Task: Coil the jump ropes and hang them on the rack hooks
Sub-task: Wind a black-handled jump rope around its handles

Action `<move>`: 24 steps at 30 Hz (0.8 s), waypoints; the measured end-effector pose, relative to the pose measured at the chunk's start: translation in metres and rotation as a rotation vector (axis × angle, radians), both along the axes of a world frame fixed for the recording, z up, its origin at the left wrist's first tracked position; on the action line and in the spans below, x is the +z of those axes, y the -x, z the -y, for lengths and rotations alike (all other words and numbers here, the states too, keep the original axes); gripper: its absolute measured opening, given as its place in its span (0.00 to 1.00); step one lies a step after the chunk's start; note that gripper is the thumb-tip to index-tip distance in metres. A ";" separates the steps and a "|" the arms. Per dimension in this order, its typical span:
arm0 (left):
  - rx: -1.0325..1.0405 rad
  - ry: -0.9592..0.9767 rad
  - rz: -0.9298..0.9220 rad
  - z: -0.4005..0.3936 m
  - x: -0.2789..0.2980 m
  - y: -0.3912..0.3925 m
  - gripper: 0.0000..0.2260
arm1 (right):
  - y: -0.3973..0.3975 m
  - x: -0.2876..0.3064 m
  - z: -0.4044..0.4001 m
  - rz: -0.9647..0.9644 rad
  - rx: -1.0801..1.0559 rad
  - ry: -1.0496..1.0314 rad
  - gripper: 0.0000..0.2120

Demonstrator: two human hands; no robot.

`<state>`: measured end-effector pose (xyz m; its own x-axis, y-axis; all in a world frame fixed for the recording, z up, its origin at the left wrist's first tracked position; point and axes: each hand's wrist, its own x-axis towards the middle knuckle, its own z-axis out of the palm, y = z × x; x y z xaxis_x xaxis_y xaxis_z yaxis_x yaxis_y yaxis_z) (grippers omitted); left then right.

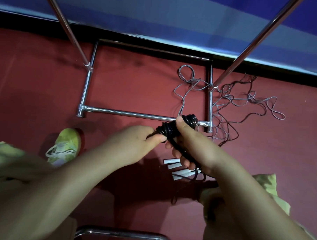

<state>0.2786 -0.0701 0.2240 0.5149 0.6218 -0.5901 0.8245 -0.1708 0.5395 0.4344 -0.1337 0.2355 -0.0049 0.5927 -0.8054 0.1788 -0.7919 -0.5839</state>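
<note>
A black jump rope (172,128) is wound into a tight bundle in mid-frame. My right hand (191,145) is shut around the bundle, thumb on top, with loose black loops hanging below the fingers. My left hand (135,142) pinches the rope's free end at the bundle's left side. Several white handles (177,168) lie on the red floor under my right hand. A grey rope (192,85) and a dark rope (232,112) lie tangled on the floor to the right. The chrome rack (136,114) stands ahead; no hooks are visible.
The rack's two uprights (67,27) slant up out of view. A blue wall (176,15) runs behind. My green shoe (65,146) rests at the left. A chrome chair rail (120,233) crosses the bottom edge.
</note>
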 end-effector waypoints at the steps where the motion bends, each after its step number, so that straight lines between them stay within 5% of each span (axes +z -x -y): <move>1: -0.052 -0.076 -0.047 0.002 0.003 0.000 0.20 | 0.001 -0.001 0.000 -0.006 -0.023 -0.002 0.34; 6: -0.232 -0.321 -0.144 0.010 0.007 0.001 0.17 | 0.006 -0.001 0.001 0.100 -0.089 -0.057 0.29; 10: -0.264 -0.360 -0.051 0.009 0.009 0.002 0.18 | 0.004 0.007 -0.005 0.035 -0.195 -0.136 0.19; 12: -0.115 -0.061 0.090 0.007 0.013 0.004 0.21 | 0.001 0.009 -0.005 0.001 -0.214 -0.195 0.17; 15: 0.174 0.735 0.433 -0.005 0.012 0.010 0.29 | -0.001 0.013 -0.003 -0.089 -0.227 -0.320 0.10; 19: 0.148 1.584 0.754 -0.005 0.002 0.015 0.37 | 0.002 0.017 0.004 -0.216 -0.239 -0.424 0.08; 21: 0.144 1.801 0.842 0.001 -0.001 0.013 0.36 | 0.002 0.015 0.004 -0.269 -0.257 -0.448 0.10; 24: 0.311 1.739 0.773 0.005 0.004 0.008 0.36 | -0.002 0.014 0.001 -0.220 -0.202 -0.419 0.14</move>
<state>0.2701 -0.0753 0.2279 0.9320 -0.2007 -0.3017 0.2508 0.9583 0.1373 0.4365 -0.1344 0.2491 0.0007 0.8710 -0.4913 -0.1161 -0.4879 -0.8652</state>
